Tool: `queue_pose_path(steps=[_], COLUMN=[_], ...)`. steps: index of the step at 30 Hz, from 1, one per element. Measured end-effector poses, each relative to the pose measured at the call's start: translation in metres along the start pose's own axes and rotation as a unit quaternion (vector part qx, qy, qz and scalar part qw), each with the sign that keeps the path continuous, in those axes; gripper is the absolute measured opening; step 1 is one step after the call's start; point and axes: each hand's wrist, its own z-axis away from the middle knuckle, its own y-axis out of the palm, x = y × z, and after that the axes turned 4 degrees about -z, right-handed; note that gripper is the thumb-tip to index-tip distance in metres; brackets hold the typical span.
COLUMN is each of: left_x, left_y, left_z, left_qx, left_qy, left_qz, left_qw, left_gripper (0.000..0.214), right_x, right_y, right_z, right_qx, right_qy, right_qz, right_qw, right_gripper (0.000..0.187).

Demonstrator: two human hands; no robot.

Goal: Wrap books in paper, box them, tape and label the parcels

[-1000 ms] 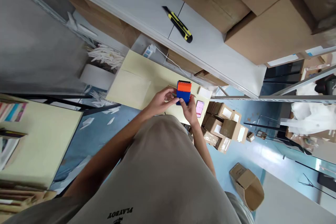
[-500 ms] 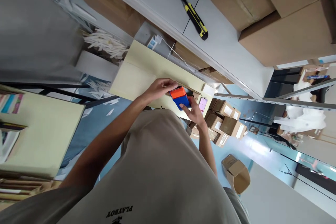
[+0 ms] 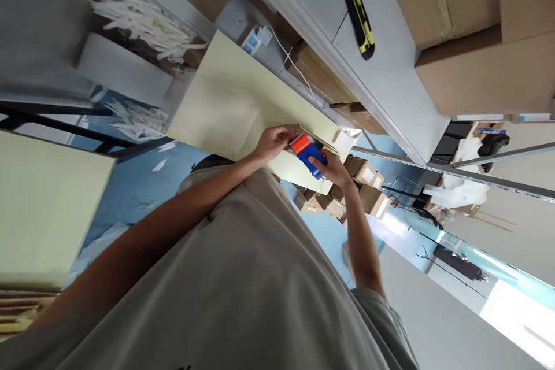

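Note:
My right hand (image 3: 333, 169) grips a small blue and orange device (image 3: 307, 152) over the pale yellow table (image 3: 225, 110). My left hand (image 3: 274, 140) is pinched on a thin brown piece (image 3: 303, 130) at the device's orange end. Both hands meet just above the table's near edge, in front of my grey shirt.
A yellow and black utility knife (image 3: 358, 8) lies on the grey shelf (image 3: 390, 81) beside large cardboard boxes (image 3: 468, 23). Several small labelled boxes (image 3: 368, 193) are stacked on the blue floor. White paper strips (image 3: 143, 20) pile at the left. A power strip (image 3: 256, 39) sits behind the table.
The view has swung and tilted. The device has turned from upright to slanted, and both hands have shifted slightly with it. The pink phone is hidden now.

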Motion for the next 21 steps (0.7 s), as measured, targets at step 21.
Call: queue_pose_path(steps=[21], left_x=[0.069], left_y=[0.009], left_z=[-0.033], left_qx=[-0.132], left_qy=[-0.049], left_qz=[0.000], left_qw=[0.990], left_gripper=[0.018], right_x=[0.124], right_y=[-0.087], right_z=[0.012], right_qx=[0.138], right_qy=[0.158], right_qz=[0.302], right_qw=[0.930], right_gripper=[0.064])
